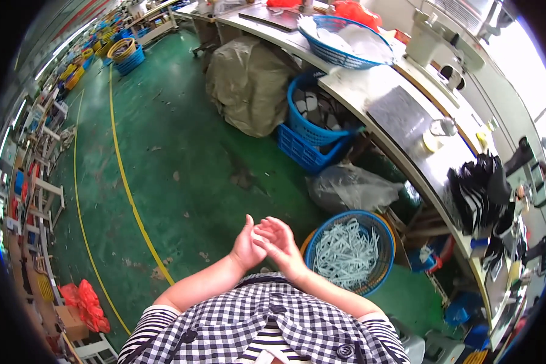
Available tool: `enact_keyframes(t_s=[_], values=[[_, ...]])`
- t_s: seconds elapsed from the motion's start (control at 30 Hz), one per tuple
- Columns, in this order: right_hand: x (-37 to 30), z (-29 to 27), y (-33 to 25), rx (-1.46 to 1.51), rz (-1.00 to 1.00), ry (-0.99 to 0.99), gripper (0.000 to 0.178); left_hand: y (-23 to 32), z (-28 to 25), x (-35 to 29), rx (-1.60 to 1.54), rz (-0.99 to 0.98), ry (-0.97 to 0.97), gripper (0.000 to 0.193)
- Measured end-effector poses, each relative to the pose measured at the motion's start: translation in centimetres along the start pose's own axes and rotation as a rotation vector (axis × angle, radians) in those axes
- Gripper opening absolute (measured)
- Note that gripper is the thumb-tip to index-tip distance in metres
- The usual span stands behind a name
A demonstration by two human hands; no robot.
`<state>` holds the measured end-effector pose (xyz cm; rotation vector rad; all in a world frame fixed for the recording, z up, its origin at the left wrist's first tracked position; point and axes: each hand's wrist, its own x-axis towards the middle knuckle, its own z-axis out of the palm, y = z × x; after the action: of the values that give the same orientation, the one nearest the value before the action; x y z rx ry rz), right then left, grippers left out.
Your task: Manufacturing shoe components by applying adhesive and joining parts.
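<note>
My left hand [247, 246] and my right hand [279, 242] meet in front of my chest, touching at the palms or fingers. The left thumb points up, while its other fingers are partly covered by the right hand. On the right hand the fingers are loosely bent and apart. I see nothing held in either hand. Closest to them, on the right, a blue round basket [389, 253] stands on the floor, filled with pale blue-white strips [346, 253].
A long worktable [400, 159] curves along the right, bearing a sewing machine [431, 39], black pieces [476, 188] and a blue basket [346, 59]. Beneath it are a clear plastic bag [352, 188], a blue crate [306, 151] and a covered bulky heap [246, 85]. Yellow lines [124, 176] cross the green floor.
</note>
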<state>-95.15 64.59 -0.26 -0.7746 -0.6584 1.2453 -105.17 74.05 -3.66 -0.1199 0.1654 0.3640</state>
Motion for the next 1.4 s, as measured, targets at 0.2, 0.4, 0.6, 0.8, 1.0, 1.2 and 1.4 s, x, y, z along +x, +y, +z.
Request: enact_keyframes(t_s=[0.2, 0.4, 0.6, 0.8, 1.0, 1.2, 1.4], values=[[8.3, -0.1, 0.4, -0.848, -0.441, -0.189, 0.057, 4.5, 3.3, 5.0, 0.221, 0.155, 0.318, 0.062], [18.1, -7.4, -1.9, -0.991, -0.498, -0.346, 0.061, 12.1, 7.6, 15.1, 0.176, 0.236, 0.482, 0.054], [20.9, -15.7, -5.9, -0.564, 0.408, -0.193, 0.040, 23.9, 16.6, 25.5, 0.267, 0.459, 0.050, 0.030], [18.6, -23.5, -10.8, -0.397, 0.627, 0.227, 0.045, 34.1, 19.4, 36.1, 0.477, 0.499, 0.150, 0.019], [27.4, -29.6, -14.8, -0.328, 0.362, 0.716, 0.042, 42.0, 22.4, 56.2, 0.660, 0.388, 0.292, 0.033], [47.5, -34.0, -23.5, -0.098, -0.054, 1.101, 0.063, 48.3, 31.3, 80.2, 1.531, 0.459, 0.191, 0.048], [60.0, -39.8, -27.0, 0.111, -0.171, 1.317, 0.073, 51.1, 31.7, 98.3, 2.523, 0.571, 0.092, 0.055]])
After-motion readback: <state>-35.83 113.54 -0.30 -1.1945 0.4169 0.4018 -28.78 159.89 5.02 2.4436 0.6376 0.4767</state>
